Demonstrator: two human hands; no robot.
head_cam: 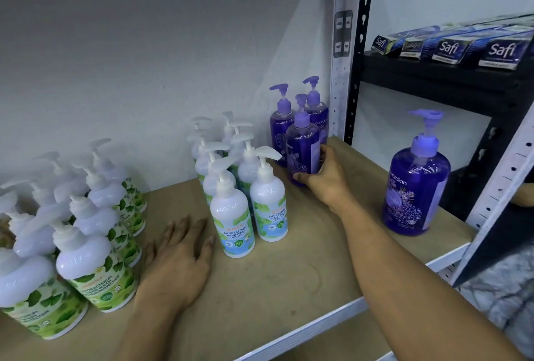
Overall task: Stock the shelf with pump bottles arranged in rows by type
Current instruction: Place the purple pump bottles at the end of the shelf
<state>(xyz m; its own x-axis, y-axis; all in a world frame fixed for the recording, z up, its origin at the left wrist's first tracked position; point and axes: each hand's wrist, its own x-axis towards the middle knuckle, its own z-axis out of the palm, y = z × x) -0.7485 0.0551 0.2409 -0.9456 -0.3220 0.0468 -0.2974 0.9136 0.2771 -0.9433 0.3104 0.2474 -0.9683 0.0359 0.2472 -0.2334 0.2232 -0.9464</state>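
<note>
Two hands are on the shelf (289,288) and each is doing something different. The right hand (326,178) reaches far in, arm stretched long from the lower right corner, wrist bent a little, fingers curled round the lower body of a purple bottle (303,149) with the thumb low at its base. That bottle stands upright, just in front of two more purple bottles (281,126) tucked against the back wall beside the grey upright post (341,71).

The left hand (179,259) lies flat, palm down on the wooden board, fingers spread and pointing toward the wall, gripping nothing. It sits between the green-leaf bottles (86,245) clustered on its left and the mint bottles (234,210) standing in two rows on its right. Those mint rows run back toward the wall, just left of the held purple bottle.

One lone purple bottle (416,184) stands upright near the shelf's front right edge, well apart from the held one. Beyond the post, on a black rack (433,77), a row of dark blue boxes (450,48) reads Safi.
</note>
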